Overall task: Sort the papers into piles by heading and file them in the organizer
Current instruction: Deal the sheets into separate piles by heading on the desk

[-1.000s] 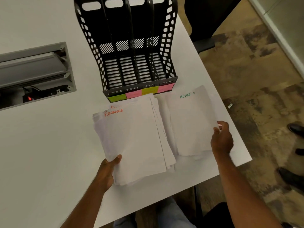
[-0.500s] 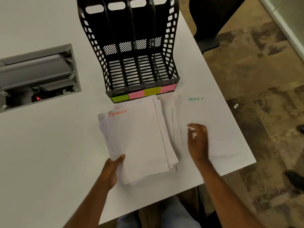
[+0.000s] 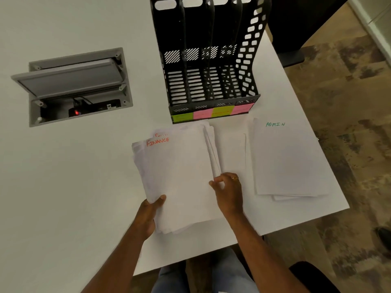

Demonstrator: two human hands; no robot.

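1. Near the front edge of the white table [image 3: 69,187], a thick stack of papers [image 3: 179,176] lies slightly fanned, and its top sheet carries the heading FINANCE in orange at the upper left corner.
2. The left hand [image 3: 150,214] grips the stack at its lower left corner, thumb curled over the top sheet and fingers hidden under the pile.
3. The right hand [image 3: 228,193] sits at the stack's right edge, about halfway down, thumb and forefinger pinching the edge of the sheets; a ring shows on one finger.
4. To the right of that hand, well apart from the stack, a second, thinner pile [image 3: 285,161] lies flat with ADMIN written in green at its top; neither hand touches it.
5. Between the two piles a single blank-looking sheet [image 3: 231,153] lies on the table, partly tucked under the stack's right edge.
6. Just beyond the top of the stack stands the black organizer [image 3: 209,60], four upright slots, its front lip marked with green, pink, yellow and pink sticky labels [image 3: 213,113]; any writing on them is too faint to read.
7. Off to the left, an open grey cable hatch [image 3: 74,85] is set into the tabletop, a red light glowing inside.
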